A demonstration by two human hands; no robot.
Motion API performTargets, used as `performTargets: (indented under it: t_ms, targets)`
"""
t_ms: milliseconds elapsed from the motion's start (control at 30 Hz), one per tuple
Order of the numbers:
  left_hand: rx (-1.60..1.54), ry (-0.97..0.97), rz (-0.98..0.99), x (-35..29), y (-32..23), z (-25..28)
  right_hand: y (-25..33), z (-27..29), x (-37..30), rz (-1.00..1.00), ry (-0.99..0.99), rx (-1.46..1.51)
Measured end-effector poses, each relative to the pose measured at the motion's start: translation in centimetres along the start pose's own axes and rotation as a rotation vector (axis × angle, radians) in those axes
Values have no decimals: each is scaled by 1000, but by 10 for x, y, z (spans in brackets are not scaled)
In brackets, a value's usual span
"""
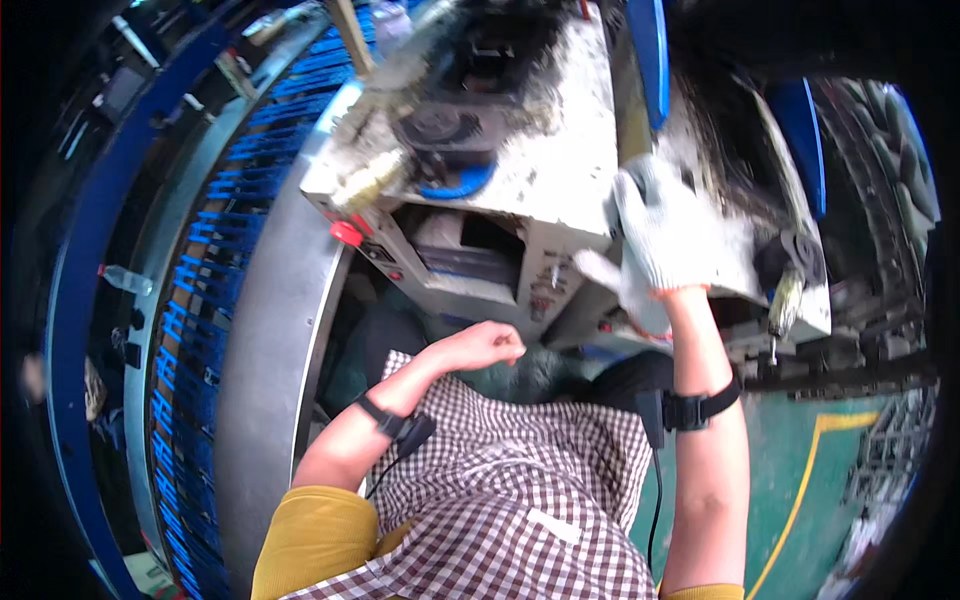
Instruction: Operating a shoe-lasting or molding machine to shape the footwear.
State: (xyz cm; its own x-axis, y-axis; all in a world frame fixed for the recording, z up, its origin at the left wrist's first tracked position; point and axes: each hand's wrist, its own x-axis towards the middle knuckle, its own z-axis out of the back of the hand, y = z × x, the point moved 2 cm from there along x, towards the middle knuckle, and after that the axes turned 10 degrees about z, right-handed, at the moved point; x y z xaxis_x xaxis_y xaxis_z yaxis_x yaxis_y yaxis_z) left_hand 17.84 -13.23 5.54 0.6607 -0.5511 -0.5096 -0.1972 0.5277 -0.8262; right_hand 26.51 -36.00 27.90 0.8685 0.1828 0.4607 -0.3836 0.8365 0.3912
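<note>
My left hand (487,346) is bare and hovers over my lap, in front of the nearer machine. Its fingers are curled closed, and nothing shows in them. My right hand (668,228) wears a white knitted glove with an orange cuff edge. It reaches forward to the gap between two worn white machines, close to the corner of the left machine (575,150). Motion smears the gloved fingers, so their grip is unclear. A pale shape hangs below the glove, too blurred to name. The right machine (815,300) stands beside the glove.
A red knob (346,233) sticks out at the left machine's front corner. Blue upright panels (650,60) rise behind the glove. Along my left runs a metal ledge (262,330) beside a rack with blue bars (205,235). A yellow line (805,470) marks the green floor at right.
</note>
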Motion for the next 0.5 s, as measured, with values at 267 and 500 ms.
performTargets:
  t_ms: [267, 500]
  targets:
    - [-138, -767, -17, -184, -74, 116, 3, 2, 1, 83, -63, -7]
    - [-49, -1446, -241, -198, -54, 228, 9, 10, 1, 72, -68, 36]
